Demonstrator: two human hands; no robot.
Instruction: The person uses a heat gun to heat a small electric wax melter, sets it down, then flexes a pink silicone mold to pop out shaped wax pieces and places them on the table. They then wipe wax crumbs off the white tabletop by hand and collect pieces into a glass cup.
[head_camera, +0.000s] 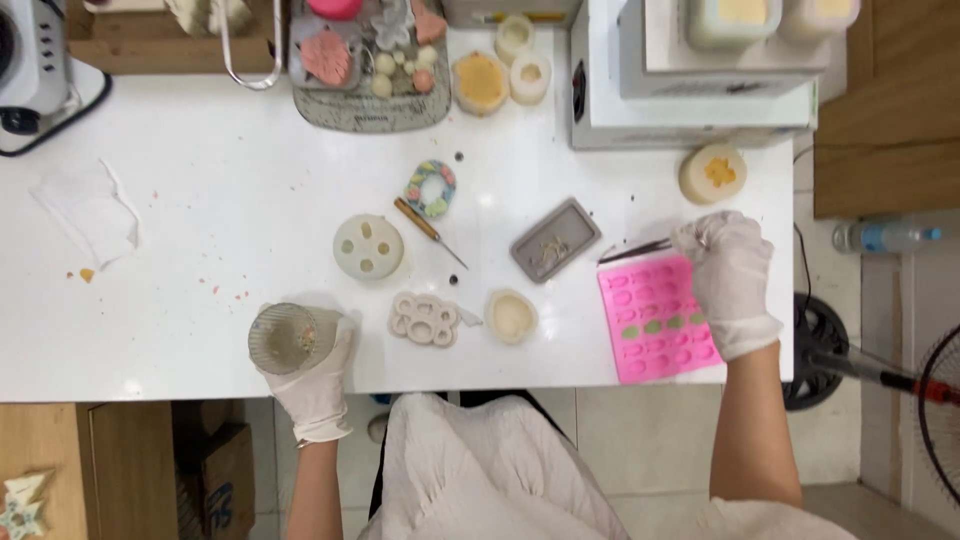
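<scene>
My left hand (318, 378), in a white glove, grips a small ribbed clear cup (282, 338) near the front edge of the white table (220, 210). Gloved too, my right hand (728, 275) pinches dark tweezers (636, 251) whose tips point left, toward a small grey rectangular tray (555, 239). Just below the tweezers lies a pink silicone mould (655, 318) with rows of small cavities; one row holds green filling. My right wrist crosses the mould's right side.
Between my hands lie a round white mould (368, 246), a multi-ring mould (424, 319), a small cream mould (511, 316), a wooden-handled pick (428, 231) and a colourful ring piece (432, 188). A white machine (700, 90) stands at the back right, a cluttered tray (370, 60) at the back.
</scene>
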